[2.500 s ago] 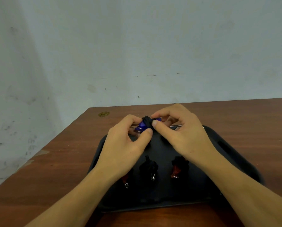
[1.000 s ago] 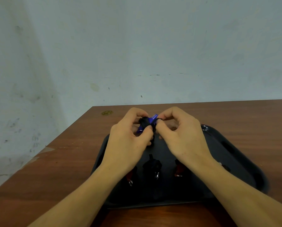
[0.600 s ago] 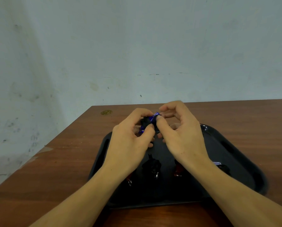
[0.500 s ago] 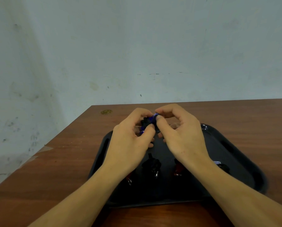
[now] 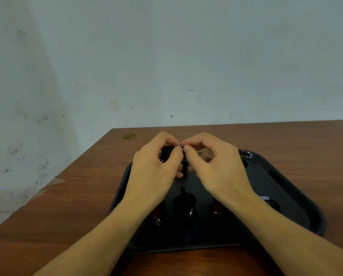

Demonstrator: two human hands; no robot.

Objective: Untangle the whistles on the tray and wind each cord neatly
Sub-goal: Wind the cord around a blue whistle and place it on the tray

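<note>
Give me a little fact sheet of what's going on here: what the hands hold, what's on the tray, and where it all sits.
left hand: grips a blue whistle wrapped in black cord
right hand: pinches the cord end beside the left thumb
black plastic tray: lies on the brown wooden table
on tray: black wound whistle, two reddish ones partly hidden under the wrists
stage: winding under way

A tray (image 5: 290, 188) sits on the table (image 5: 67, 196) at lower centre of the frame. Both hands, left hand (image 5: 154, 172) and right hand (image 5: 218, 168), meet above its upper part; three wound whistles (image 5: 184, 200) line up below them.
</note>
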